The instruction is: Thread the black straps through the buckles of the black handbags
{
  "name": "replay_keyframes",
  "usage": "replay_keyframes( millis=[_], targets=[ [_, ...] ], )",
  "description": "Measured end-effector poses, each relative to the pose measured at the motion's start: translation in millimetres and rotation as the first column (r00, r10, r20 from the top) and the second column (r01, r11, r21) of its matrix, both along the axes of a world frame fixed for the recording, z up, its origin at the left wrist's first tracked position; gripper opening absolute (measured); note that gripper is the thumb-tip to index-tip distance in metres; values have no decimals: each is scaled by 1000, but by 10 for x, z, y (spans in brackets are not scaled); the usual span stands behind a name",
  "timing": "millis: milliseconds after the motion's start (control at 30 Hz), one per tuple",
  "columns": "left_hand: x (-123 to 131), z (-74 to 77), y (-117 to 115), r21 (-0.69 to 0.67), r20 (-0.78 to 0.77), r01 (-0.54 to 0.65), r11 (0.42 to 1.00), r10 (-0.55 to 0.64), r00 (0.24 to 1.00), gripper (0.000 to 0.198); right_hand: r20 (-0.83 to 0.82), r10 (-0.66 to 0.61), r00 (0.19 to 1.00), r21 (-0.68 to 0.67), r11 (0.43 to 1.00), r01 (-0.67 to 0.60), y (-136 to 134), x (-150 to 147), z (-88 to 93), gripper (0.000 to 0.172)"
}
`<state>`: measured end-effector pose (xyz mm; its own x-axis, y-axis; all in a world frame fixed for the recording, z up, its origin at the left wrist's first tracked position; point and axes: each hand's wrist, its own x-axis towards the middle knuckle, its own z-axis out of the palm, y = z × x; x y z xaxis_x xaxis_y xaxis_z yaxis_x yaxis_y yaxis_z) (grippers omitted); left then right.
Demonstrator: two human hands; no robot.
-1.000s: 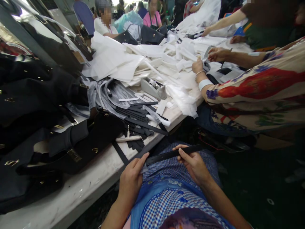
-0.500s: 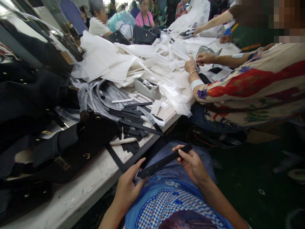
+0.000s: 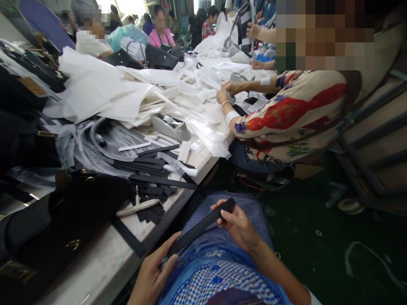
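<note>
Black strap [image 3: 200, 226] is held in both hands above the person's lap, in front of the blue checked apron [image 3: 203, 271]. It slants, the far end up and to the right, and looks straight along its visible length.

Left hand [image 3: 155, 269] grasps the near end, forefinger along one side, thumb across the other. The strap's tip is hidden in the grip; a small pale bit shows there, too small to tell. Right hand [image 3: 237, 224] pinches the strap close to the far end, thumb on the near face, fingers behind; a short piece of strap pokes out past the grip.

Table [image 3: 106, 264] lies ahead and to the left. Near its edge: a heap of dark strips [image 3: 149, 167], with loops in clear film [image 3: 84, 142] behind and to the left. A pale T-shaped piece [image 3: 138, 207] lies at the near side of the heap. Black bag [image 3: 95, 207] with gold fittings sits left of it. Beyond the heap, a grey tape dispenser [image 3: 170, 126] stands beside white sheets [image 3: 104, 91], piled loosely.

To the right, a co-worker in a patterned shirt [image 3: 286, 112] has both hands [image 3: 226, 92] together over the table, near the sheets; what they hold is unclear.
</note>
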<state>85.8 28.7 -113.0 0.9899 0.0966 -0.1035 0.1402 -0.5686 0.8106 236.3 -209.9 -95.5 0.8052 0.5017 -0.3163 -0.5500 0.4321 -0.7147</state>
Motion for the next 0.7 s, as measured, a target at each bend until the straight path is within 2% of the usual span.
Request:
replay_keyframes(
  millis=[167, 333, 433, 533, 600, 700],
  targets=[
    [-50, -44, 65, 31, -14, -12, 999, 13, 1000, 46, 75, 43, 996, 12, 999, -44, 9, 2, 8, 24],
    [-63, -58, 68, -1, -55, -47, 999, 47, 997, 44, 161, 31, 986, -10, 999, -30, 4, 46, -3, 26],
    [-12, 17, -7, -56, -75, -86, 995, 82, 994, 42, 243, 34, 970, -137, 991, 0, -3, 93, 18, 24],
    [64, 158, -116, -176, -184, -90, 980, 57, 981, 52, 253, 44, 966, -356, 933, 50, -10, 159, 55, 34],
    [107, 263, -181, -345, -314, -91, 934, -23, 949, 59, 219, 47, 975, -444, 894, 57, -16, 206, 73, 46],
    [137, 388, -242, -596, -449, -172, 785, -148, 881, 63, 190, 62, 980, -509, 859, 45, -31, 268, 83, 58]
  ],
)
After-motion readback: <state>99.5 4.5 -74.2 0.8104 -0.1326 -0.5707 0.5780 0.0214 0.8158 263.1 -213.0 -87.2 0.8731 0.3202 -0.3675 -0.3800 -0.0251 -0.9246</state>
